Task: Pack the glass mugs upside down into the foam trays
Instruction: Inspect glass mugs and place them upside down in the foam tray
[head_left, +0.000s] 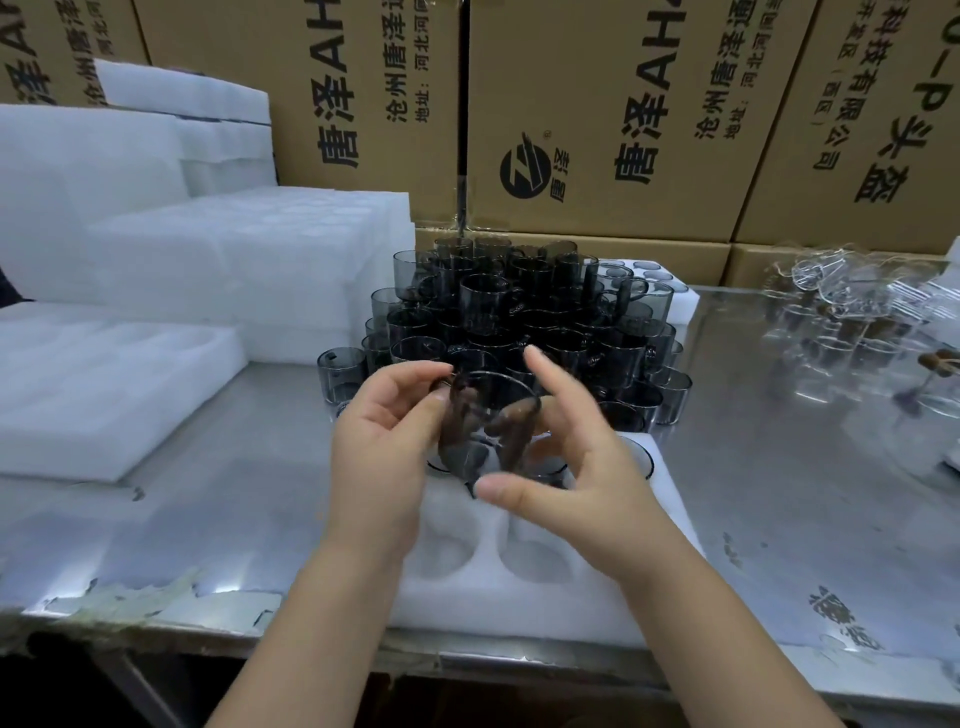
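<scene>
While both your hands hold one smoky glass mug (488, 415) in the air, it is tilted just above the foam tray (519, 592) at the near edge of the steel table (779, 467). Your left hand (384, 441) curls its fingers on the mug's left side near the rim. Your right hand (576, 467) clamps it between the thumb below and the fingers behind. The pile of grey mugs (519, 322) stands just beyond. White foam stacks (182, 260) lie at the left, clear glasses (852, 332) at the right, cardboard boxes (623, 104) behind.
</scene>
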